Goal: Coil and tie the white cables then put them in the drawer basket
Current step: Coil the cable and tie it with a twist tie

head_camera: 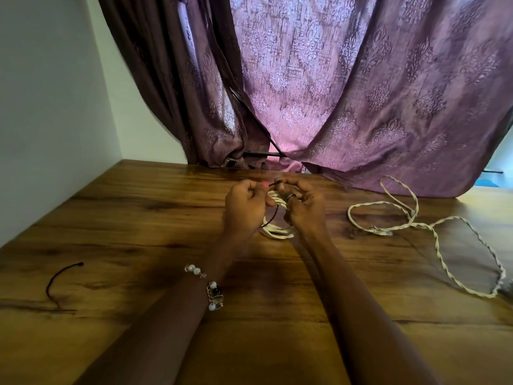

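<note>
A coiled white cable [274, 232] lies on the wooden table [138, 218] between my two hands, partly hidden by them. My left hand [244, 209] and my right hand [302, 204] each pinch an end of a thin dark tie string [273, 215] that runs over the coil. A second white twisted cable [433, 232] lies loose and uncoiled on the table to the right, apart from both hands. No drawer basket shows in this view.
Another dark tie string [59, 279] lies at the table's left front. A purple patterned curtain [333, 93] hangs behind the table and drapes onto its far edge. A white wall [55, 107] borders the left side.
</note>
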Demonstrator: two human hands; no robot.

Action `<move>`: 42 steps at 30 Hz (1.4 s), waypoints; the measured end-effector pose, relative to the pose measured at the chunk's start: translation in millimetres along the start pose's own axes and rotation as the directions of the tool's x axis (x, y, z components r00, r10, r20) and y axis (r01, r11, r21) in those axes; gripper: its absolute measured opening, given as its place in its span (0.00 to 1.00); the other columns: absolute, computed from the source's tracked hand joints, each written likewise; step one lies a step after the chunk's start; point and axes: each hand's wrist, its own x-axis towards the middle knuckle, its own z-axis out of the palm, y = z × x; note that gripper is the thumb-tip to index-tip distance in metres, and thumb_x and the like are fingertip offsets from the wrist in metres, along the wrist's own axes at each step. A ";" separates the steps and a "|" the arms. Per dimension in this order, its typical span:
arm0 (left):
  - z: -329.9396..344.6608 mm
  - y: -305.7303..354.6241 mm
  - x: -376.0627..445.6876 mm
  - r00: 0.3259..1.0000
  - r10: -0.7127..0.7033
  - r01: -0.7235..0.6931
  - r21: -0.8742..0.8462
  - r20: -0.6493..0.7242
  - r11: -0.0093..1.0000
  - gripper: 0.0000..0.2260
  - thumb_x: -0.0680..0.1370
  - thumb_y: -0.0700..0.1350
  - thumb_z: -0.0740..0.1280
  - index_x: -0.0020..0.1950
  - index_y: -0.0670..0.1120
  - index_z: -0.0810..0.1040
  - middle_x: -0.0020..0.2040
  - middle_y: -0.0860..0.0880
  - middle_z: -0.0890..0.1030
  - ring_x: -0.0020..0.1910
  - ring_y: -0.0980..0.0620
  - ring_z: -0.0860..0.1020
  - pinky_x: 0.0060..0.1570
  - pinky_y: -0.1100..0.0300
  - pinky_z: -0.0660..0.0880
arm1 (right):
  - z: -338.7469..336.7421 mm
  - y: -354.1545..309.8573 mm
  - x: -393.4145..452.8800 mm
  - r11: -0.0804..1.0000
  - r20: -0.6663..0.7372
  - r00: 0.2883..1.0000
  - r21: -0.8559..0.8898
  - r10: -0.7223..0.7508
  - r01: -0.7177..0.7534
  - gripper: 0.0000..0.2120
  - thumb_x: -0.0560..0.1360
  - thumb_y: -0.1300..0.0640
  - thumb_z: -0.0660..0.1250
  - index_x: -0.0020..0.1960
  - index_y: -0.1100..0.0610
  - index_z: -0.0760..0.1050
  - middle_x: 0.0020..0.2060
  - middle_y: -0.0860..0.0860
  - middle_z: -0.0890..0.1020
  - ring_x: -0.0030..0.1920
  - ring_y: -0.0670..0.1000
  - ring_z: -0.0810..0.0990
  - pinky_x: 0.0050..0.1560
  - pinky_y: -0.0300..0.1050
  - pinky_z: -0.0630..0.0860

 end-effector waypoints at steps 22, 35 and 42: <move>-3.9 1.3 5.4 0.999 -0.049 0.050 -0.087 0.015 0.995 0.13 0.77 0.41 0.66 0.32 0.42 0.76 0.26 0.49 0.75 0.24 0.52 0.70 0.29 0.59 0.66 | 1.0 4.9 0.0 0.999 0.032 0.999 0.011 -0.032 0.032 0.08 0.76 0.73 0.61 0.52 0.70 0.76 0.40 0.57 0.80 0.29 0.39 0.77 0.28 0.28 0.69; -15.1 11.4 0.2 0.980 0.061 -0.042 -0.099 0.188 0.994 0.05 0.76 0.38 0.68 0.50 0.41 0.73 0.34 0.41 0.81 0.18 0.54 0.72 0.19 0.66 0.66 | -13.4 -1.4 4.1 0.996 0.142 0.987 -0.066 0.070 -0.061 0.09 0.75 0.68 0.66 0.40 0.59 0.80 0.26 0.46 0.80 0.20 0.40 0.69 0.21 0.34 0.64; -20.3 13.8 2.8 0.921 0.111 -0.049 -0.172 0.373 0.984 0.14 0.76 0.42 0.68 0.59 0.44 0.69 0.30 0.45 0.81 0.17 0.51 0.72 0.19 0.64 0.67 | -13.7 -18.2 -5.1 0.997 0.298 0.953 0.042 0.049 -0.065 0.10 0.77 0.72 0.59 0.42 0.64 0.76 0.21 0.46 0.76 0.18 0.39 0.69 0.20 0.30 0.64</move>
